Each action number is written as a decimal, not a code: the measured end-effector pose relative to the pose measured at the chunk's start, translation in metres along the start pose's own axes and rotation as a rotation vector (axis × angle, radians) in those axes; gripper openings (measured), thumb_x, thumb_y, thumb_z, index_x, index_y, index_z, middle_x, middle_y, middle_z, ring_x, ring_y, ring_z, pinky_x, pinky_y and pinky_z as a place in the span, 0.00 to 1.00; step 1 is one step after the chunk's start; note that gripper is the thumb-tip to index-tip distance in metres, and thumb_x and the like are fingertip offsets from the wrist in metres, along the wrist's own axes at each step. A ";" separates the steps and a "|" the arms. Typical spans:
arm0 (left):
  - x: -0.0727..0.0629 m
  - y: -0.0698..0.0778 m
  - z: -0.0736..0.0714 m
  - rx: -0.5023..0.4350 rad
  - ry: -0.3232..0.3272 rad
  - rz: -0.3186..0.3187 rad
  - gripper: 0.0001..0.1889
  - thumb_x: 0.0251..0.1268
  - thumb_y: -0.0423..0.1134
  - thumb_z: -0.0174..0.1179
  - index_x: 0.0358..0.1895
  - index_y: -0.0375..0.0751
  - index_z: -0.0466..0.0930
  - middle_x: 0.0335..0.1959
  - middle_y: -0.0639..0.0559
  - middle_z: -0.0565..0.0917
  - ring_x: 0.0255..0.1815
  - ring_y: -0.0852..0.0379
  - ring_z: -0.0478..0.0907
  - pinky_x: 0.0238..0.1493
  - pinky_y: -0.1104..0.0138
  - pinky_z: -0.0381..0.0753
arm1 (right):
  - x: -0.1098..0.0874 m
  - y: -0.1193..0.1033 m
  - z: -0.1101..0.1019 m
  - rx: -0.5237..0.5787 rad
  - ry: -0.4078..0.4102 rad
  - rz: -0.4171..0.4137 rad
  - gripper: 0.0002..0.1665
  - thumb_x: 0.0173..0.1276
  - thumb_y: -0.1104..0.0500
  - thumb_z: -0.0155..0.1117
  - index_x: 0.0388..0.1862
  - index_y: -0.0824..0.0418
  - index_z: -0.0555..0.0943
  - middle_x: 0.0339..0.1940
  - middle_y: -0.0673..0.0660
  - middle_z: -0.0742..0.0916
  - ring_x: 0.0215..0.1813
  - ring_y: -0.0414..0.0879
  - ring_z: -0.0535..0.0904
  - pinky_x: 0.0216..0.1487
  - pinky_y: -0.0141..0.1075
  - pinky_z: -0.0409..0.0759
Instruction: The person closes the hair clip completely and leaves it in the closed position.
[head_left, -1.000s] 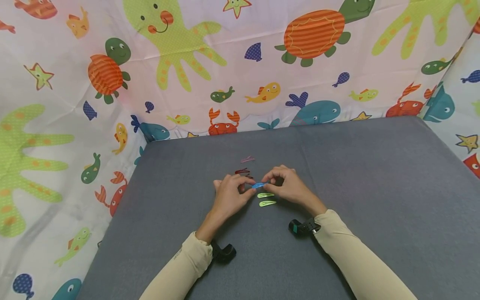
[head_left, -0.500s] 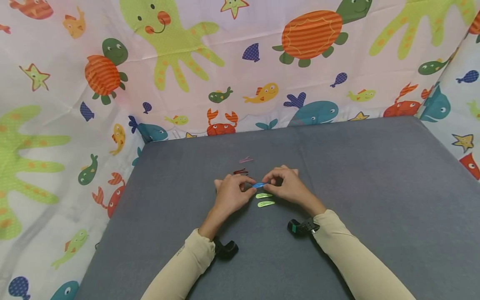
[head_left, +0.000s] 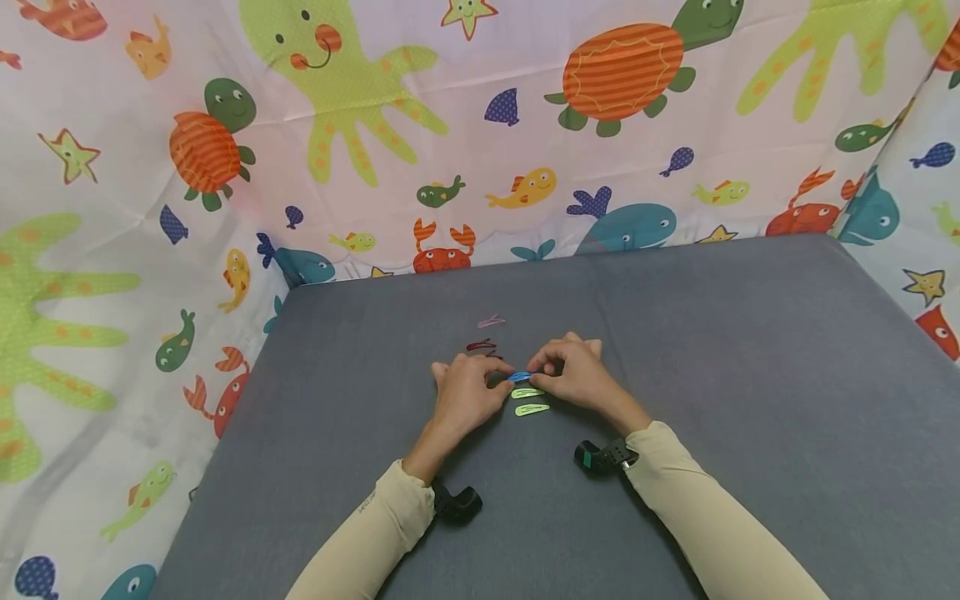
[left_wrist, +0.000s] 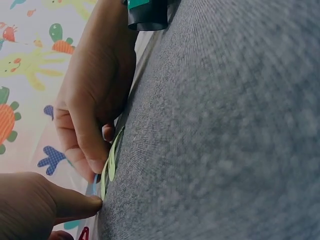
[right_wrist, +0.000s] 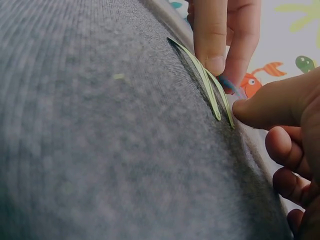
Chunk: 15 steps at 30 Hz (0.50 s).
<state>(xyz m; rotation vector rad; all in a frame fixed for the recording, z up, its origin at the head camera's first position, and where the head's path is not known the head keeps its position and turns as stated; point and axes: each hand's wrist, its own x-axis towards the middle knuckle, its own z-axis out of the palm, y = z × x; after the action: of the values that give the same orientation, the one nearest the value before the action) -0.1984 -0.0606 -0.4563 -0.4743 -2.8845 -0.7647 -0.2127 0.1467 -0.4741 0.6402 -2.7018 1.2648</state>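
A blue snap hair clip (head_left: pixel 520 377) lies crosswise between my two hands, just beyond two lime-green hair clips (head_left: pixel 532 409). My left hand (head_left: pixel 467 396) pinches its left end between thumb and fingers. At the other end, my right hand (head_left: pixel 577 375) pinches it the same way. Fingertips hide both ends of the blue clip. In the right wrist view, the green clips (right_wrist: pixel 212 95) lie side by side on the grey cloth, close to the right thumb (right_wrist: pixel 260 107). The left wrist view shows only a thin blue sliver of the held clip (left_wrist: pixel 95 184).
Dark red hair clips (head_left: pixel 482 343) lie beyond the left hand, partly covered by it. Farther back are pink clips (head_left: pixel 492 320). Grey cloth (head_left: pixel 712 350) covers the table, and a curtain printed with sea animals (head_left: pixel 495 142) hangs along its back and left.
Both hands have shifted slightly toward the person with the blue clip, bringing it nearer the green clips. The other clips stay in place; the head view has shifted a little.
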 end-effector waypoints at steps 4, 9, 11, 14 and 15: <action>0.000 0.000 0.000 -0.008 0.003 0.009 0.08 0.60 0.44 0.72 0.43 0.57 0.92 0.27 0.59 0.85 0.29 0.59 0.67 0.41 0.55 0.51 | -0.001 -0.001 0.000 -0.010 -0.006 0.011 0.04 0.59 0.60 0.78 0.32 0.53 0.90 0.20 0.44 0.80 0.34 0.43 0.64 0.48 0.46 0.45; -0.001 0.000 0.000 -0.013 0.001 0.012 0.08 0.61 0.44 0.72 0.43 0.57 0.92 0.31 0.59 0.87 0.29 0.58 0.67 0.41 0.54 0.50 | -0.001 -0.002 -0.001 -0.007 -0.013 0.018 0.03 0.60 0.60 0.78 0.32 0.53 0.89 0.20 0.43 0.79 0.34 0.43 0.64 0.49 0.47 0.45; -0.002 0.000 0.000 -0.011 0.002 0.015 0.08 0.62 0.44 0.71 0.43 0.58 0.92 0.34 0.59 0.89 0.30 0.58 0.68 0.41 0.54 0.50 | -0.001 -0.002 -0.001 -0.010 -0.016 0.017 0.04 0.60 0.60 0.78 0.32 0.53 0.90 0.20 0.43 0.79 0.34 0.43 0.64 0.49 0.47 0.45; -0.002 0.000 0.000 -0.004 0.003 0.018 0.07 0.62 0.45 0.71 0.43 0.58 0.92 0.38 0.59 0.90 0.30 0.58 0.68 0.41 0.54 0.50 | -0.001 -0.003 -0.001 -0.016 -0.018 0.015 0.04 0.60 0.60 0.78 0.32 0.53 0.90 0.20 0.44 0.79 0.34 0.43 0.64 0.49 0.47 0.45; -0.002 0.000 0.000 -0.002 0.004 0.019 0.07 0.62 0.45 0.71 0.43 0.58 0.92 0.38 0.59 0.90 0.30 0.58 0.69 0.40 0.54 0.50 | 0.000 -0.003 -0.001 -0.020 -0.018 0.015 0.03 0.60 0.60 0.78 0.32 0.53 0.90 0.20 0.44 0.79 0.34 0.43 0.64 0.49 0.47 0.45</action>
<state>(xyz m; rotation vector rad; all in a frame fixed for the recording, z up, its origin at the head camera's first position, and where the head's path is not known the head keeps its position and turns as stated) -0.1969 -0.0613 -0.4568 -0.4996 -2.8713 -0.7643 -0.2113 0.1462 -0.4715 0.6332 -2.7359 1.2396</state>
